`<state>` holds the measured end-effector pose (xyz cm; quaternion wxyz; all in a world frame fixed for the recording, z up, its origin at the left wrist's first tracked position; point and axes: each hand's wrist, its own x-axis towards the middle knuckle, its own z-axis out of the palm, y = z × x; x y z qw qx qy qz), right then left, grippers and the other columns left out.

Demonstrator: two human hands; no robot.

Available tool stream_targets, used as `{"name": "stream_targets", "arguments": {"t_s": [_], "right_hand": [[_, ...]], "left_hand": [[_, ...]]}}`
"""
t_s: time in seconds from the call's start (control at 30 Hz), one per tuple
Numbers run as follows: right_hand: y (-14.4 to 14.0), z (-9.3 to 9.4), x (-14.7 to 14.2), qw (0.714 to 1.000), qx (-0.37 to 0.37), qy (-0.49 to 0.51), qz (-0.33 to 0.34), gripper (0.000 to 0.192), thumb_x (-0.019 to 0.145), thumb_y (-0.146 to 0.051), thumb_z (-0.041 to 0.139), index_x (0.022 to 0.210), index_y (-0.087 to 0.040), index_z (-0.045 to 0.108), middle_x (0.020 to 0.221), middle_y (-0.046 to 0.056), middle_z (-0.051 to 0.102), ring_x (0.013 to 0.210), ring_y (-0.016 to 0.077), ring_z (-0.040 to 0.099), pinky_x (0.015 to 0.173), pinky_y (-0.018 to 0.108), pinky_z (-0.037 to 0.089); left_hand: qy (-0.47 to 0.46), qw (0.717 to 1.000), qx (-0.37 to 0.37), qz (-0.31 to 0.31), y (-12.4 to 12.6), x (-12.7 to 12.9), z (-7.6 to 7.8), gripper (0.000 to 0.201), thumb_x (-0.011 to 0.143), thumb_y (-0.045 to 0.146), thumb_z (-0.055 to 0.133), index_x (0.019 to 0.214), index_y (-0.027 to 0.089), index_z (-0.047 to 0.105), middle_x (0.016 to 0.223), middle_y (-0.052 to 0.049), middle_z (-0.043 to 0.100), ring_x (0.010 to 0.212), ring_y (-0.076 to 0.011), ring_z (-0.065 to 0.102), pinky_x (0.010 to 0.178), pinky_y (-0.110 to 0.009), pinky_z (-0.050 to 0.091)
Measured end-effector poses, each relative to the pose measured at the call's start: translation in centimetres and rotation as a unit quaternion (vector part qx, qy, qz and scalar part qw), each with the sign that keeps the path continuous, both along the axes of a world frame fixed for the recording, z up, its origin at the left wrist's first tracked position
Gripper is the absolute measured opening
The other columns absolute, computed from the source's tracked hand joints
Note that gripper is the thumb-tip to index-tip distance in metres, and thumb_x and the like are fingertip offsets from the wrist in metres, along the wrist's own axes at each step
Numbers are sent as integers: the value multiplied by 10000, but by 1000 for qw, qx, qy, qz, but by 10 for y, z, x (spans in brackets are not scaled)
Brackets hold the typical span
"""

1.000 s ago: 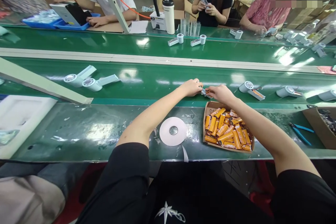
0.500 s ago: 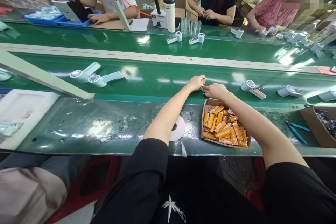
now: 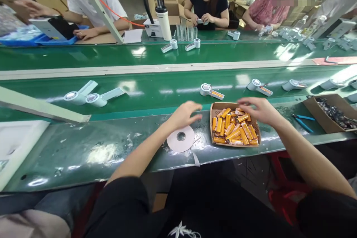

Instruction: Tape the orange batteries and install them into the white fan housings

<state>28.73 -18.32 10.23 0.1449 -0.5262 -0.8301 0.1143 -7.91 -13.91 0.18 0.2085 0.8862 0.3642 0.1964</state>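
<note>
The person's right hand (image 3: 258, 109) hovers over the upper right corner of the box (image 3: 214, 124), just right of the frame's centre, fingers spread wide and holding nothing. The box is shallow cardboard and sits at the near edge of the green surface (image 3: 97, 148), filled with orange cells (image 3: 232, 128) lying every which way. The left hand (image 3: 184, 115) hangs just left of the box, above the tape roll (image 3: 180, 138), fingers loosely open and empty too. The roll lies flat on the surface, a white disc with a dark hole in the middle, and a short strip of tape trails from it over the near edge.

Just beyond the box, on the belt (image 3: 156, 89), lies a fan (image 3: 209, 90), a small white one with its handle open and an orange cell showing inside. More fans of the same kind lie further right along the belt, and two with closed handles lie toward the left. At the right of the frame blue pliers (image 3: 302, 122) rest on the surface beside a second box (image 3: 312, 113) of dark small parts. Across the belt, along the top of the frame, three other people sit at the far surface, their hands busy with small parts. A white bottle (image 3: 164, 24) stands there near the middle.
</note>
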Motion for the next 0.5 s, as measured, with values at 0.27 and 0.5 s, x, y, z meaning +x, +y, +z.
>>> {"name": "stream_targets", "arguments": {"t_s": [0.27, 0.5], "right_hand": [[-151, -55, 21, 964, -55, 253, -55, 212, 1064, -400, 699, 1007, -283, 865, 944, 42, 870, 879, 221, 838, 878, 323, 672], [-142, -53, -90, 893, -251, 368, 67, 427, 1017, -543, 753, 1255, -190, 787, 895, 45, 850, 680, 159, 749, 650, 249, 594]], "left_hand": [[140, 984, 79, 79, -154, -99, -47, 509, 1039, 379, 673, 1529, 241, 650, 1475, -167, 724, 1467, -438, 552, 1214, -678, 474], [-64, 957, 248, 133, -144, -37, 2, 425, 976, 251, 765, 1377, 227, 627, 1275, -139, 716, 1479, -410, 511, 1218, -660, 481]]}}
